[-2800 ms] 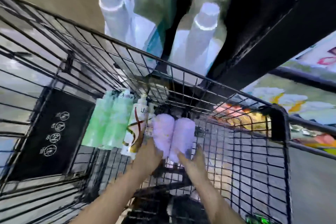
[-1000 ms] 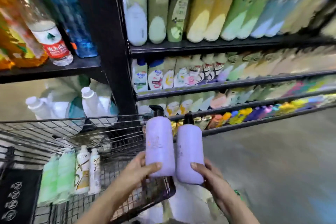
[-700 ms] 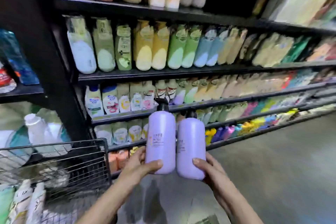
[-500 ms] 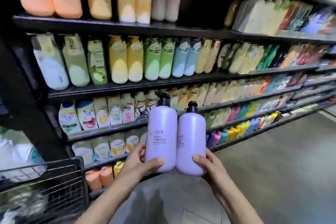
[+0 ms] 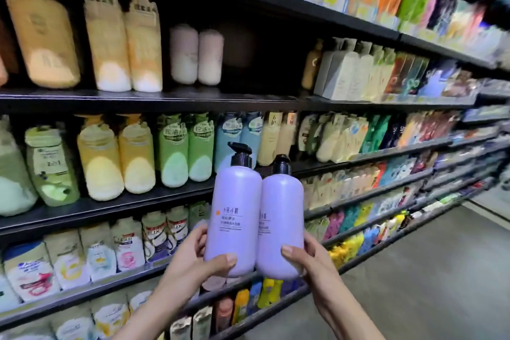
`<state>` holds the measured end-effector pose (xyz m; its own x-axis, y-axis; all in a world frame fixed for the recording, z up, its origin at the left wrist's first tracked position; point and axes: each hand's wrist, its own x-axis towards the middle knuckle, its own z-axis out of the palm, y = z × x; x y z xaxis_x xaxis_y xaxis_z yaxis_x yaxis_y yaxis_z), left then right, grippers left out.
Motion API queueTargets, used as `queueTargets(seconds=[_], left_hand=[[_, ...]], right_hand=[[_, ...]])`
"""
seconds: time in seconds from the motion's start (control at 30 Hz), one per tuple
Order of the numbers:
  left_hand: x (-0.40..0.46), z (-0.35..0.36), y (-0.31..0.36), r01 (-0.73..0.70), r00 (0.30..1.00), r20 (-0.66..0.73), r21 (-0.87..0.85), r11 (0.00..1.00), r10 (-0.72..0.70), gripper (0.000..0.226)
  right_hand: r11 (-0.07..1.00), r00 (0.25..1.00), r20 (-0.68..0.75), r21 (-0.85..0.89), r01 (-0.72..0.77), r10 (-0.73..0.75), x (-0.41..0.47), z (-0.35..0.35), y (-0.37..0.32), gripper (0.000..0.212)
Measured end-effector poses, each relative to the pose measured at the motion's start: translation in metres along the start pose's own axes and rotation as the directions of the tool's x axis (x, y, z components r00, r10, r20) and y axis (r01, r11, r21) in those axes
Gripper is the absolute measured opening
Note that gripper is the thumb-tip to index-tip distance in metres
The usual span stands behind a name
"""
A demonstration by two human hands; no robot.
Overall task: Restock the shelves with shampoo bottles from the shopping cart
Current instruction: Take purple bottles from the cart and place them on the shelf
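Upright, left hand [image 5: 190, 262] grips one purple bottle [image 5: 234, 218], right hand [image 5: 309, 262] another [image 5: 281, 226]

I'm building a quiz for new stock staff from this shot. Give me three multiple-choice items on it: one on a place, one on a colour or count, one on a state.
1. Where is the open gap on the shelf above the yellow and green bottles?
A. Right of the two cream bottles
B. Left of the orange bottles
C. There is none

2. What colour are the two held bottles?
A. Green
B. Lilac
C. Orange

3. How are the held bottles?
A. Lying in the cart
B. Standing on a shelf
C. Upright, side by side, one in each hand

Answers:
1 A: the dark gap lies right of the cream bottles.
2 B: the left bottle and right bottle are lilac with black pumps.
3 C: the left hand grips one, the right hand the other, bodies touching.
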<state>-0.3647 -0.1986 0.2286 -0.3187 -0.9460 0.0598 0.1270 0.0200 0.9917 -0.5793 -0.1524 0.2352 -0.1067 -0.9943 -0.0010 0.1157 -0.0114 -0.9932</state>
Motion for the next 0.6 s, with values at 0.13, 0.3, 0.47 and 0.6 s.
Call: queueTargets(seconds=[0.13,0.3,0.47,0.6], left_hand=[[0.075,0.005,0.024,-0.072,0.996,-0.041,0.04,0.997,0.074,0.09],[0.154,0.005,0.061,-0.177,0.982,-0.049,0.111,0.978,0.184,0.096],[0.201,0.0,0.098,-0.265,0.941,-0.158,0.202,0.943,0.298,0.096],[0.223,-0.009,0.13,-0.31,0.896,-0.234,0.28,0.908,0.378,0.077]], right_hand=[[0.997,0.997,0.043,-0.022,0.073,-0.072,0.077,-0.017,-0.035,0.072],[0.981,0.978,0.102,-0.052,0.188,-0.182,0.168,-0.028,-0.073,0.069],[0.958,0.946,0.183,-0.058,0.281,-0.267,0.236,-0.024,-0.109,0.07],[0.936,0.904,0.279,-0.046,0.35,-0.324,0.279,-0.012,-0.141,0.066]])
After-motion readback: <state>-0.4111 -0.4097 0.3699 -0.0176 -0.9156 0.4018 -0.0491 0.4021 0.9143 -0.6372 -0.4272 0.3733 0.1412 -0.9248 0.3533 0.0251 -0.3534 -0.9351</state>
